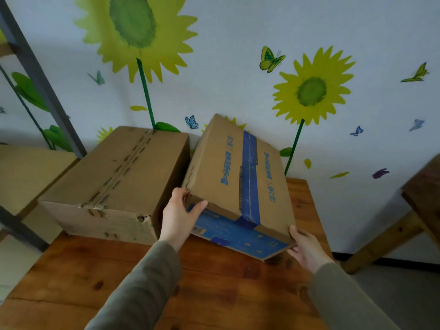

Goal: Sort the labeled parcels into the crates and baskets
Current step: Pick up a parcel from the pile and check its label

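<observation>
On the wooden table [214,282] against the sunflower wall [214,79], the blue-taped parcel [226,167] sits tilted just beside a plain carton [114,177], with its near edge raised. Your left hand [178,217] clamps its near-left corner and your right hand [306,248] grips the near-right one, probably to carry its bulk evenly.
</observation>
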Demonstrator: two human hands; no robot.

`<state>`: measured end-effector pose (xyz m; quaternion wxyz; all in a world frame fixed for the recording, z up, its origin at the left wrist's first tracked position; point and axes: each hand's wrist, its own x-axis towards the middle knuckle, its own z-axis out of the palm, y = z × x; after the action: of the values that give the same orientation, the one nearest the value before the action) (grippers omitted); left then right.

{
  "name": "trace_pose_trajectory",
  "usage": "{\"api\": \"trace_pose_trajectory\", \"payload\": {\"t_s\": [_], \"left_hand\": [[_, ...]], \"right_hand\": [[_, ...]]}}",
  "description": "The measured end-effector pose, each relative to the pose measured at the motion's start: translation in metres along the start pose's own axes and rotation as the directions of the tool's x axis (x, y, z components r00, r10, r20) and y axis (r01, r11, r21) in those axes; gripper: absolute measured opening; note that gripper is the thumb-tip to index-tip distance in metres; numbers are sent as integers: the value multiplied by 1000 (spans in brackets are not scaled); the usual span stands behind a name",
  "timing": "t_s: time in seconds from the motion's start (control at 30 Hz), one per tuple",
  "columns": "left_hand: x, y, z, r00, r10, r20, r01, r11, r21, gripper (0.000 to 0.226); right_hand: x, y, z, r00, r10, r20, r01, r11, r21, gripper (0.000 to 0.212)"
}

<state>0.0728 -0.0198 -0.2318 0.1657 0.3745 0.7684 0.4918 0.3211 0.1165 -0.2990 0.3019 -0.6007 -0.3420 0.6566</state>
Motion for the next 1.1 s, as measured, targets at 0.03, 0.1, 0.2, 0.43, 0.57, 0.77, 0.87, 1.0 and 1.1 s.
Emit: {"api": "trace_pose_trajectory", "payload": {"t_s": [0.03,0.1,0.2,0.43,0.57,0.77,0.87,1.0,1.1], "left_hand": [[-1,11,5,1000,14,12,-13,1000,-9,45],[-2,27,12,998,59,17,-59,998,19,43],[-4,49,27,990,137,11,-138,984,117,43],[-19,90,66,927,375,0,-368,910,192,34],[-27,113,87,889,456,46,-458,880,127,23],[-23,124,86,933,359,-14,-356,929,98,32],[-14,115,84,997,63,53,-64,998,15,55],[-20,118,95,894,-209,397,346,885,-313,51],[-24,123,103,904,-170,393,326,867,-376,37]], "right_hand": [[1,-3,-6,1000,7,11,-7,1000,-10,39],[2,-8,-13,999,33,-4,-33,996,-83,38],[0,-19,-25,994,0,-107,-34,948,-316,37],[-34,-85,-5,913,-407,25,391,854,-343,42],[-65,-117,8,851,-492,182,522,829,-199,35],[-74,-119,1,797,-525,299,599,749,-283,90],[-69,-116,-11,801,-530,279,591,775,-223,52],[-70,-115,-20,821,-522,233,559,816,-143,42],[-74,-114,-25,828,-519,210,549,828,-117,41]]}}
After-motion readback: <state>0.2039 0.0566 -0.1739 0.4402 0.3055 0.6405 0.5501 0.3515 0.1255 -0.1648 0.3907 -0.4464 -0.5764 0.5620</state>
